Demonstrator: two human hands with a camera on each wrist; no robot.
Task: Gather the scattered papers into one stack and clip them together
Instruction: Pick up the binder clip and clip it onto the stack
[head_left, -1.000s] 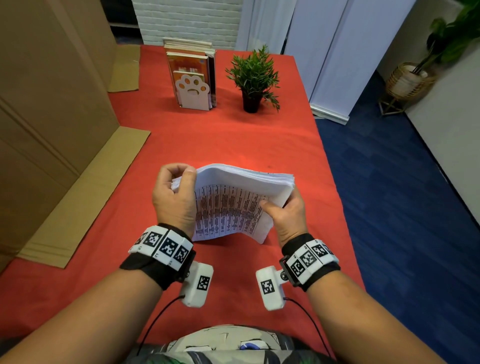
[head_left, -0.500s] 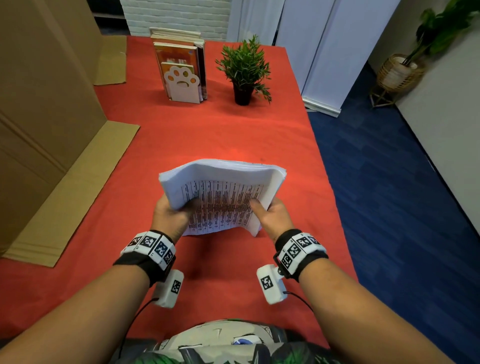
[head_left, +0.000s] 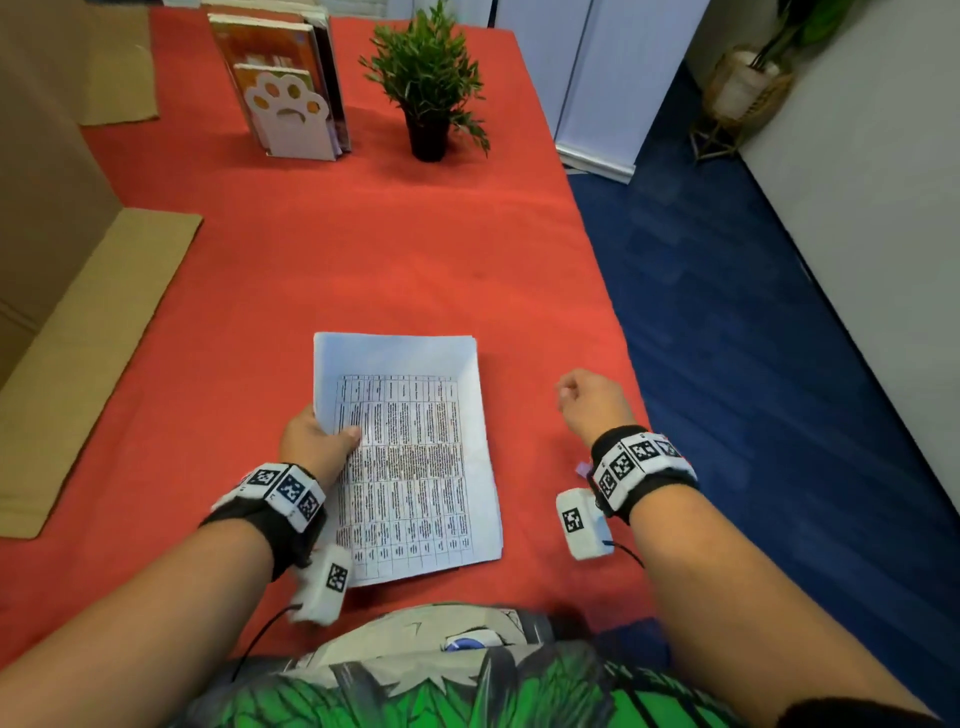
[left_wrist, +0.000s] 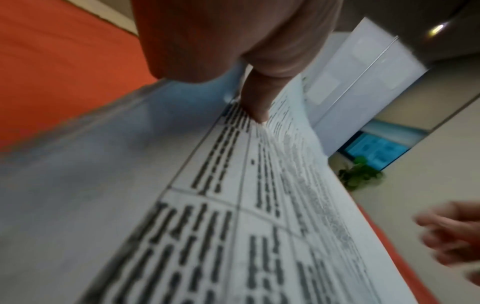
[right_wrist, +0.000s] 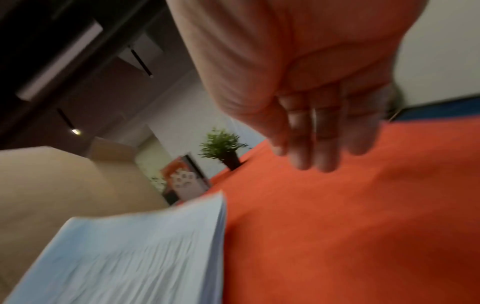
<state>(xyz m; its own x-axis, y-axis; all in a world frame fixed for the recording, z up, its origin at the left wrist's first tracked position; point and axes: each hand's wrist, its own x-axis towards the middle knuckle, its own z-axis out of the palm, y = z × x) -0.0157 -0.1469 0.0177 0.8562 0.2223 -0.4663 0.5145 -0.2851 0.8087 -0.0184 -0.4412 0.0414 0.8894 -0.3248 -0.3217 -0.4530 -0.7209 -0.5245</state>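
Observation:
A stack of white papers (head_left: 410, 457) with a printed table on the top sheet lies flat on the red tablecloth (head_left: 363, 270), close to my body. My left hand (head_left: 317, 441) holds the stack's left edge, thumb on the top sheet; the fingers under it are hidden. The left wrist view shows that thumb (left_wrist: 257, 102) pressing on the paper stack (left_wrist: 233, 205). My right hand (head_left: 587, 402) hovers right of the stack, apart from it and holding nothing. In the right wrist view its fingers (right_wrist: 311, 133) hang relaxed above the cloth, beside the stack's edge (right_wrist: 221, 236).
A paw-shaped bookend with books (head_left: 288, 111) and a small potted plant (head_left: 428, 88) stand at the far end. A big cardboard box (head_left: 47, 156) and flat cardboard (head_left: 78, 353) line the left side. The table's right edge (head_left: 613, 291) drops to blue floor.
The stack, held upright in both hands before, now lies flat on the table. My right hand has let go and moved off to the right; my left hand stays on the left edge.

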